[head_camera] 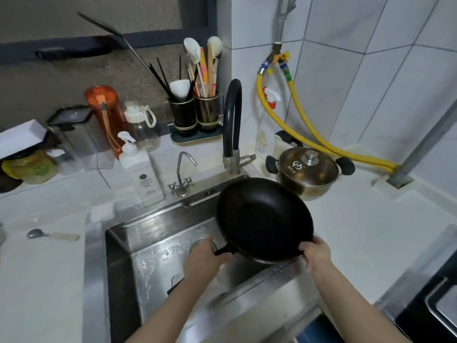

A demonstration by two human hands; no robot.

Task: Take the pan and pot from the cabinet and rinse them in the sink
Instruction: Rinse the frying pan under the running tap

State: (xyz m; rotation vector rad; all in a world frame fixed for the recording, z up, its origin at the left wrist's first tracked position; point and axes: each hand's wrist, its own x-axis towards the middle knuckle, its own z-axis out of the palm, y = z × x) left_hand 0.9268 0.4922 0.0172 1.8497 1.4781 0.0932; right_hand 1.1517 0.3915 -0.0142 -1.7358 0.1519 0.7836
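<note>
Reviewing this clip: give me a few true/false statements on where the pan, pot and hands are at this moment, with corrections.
1. Both hands hold the pan over the sink. True: left hand at the handle, right hand on the rim.
2. The pot sits in the sink. False: it stands on the counter, right of the sink.
3. The pot's lid is on. True.
4. Water streams from the black faucet. False: no stream is visible.
5. The pan is full of food. False: it looks empty.
</note>
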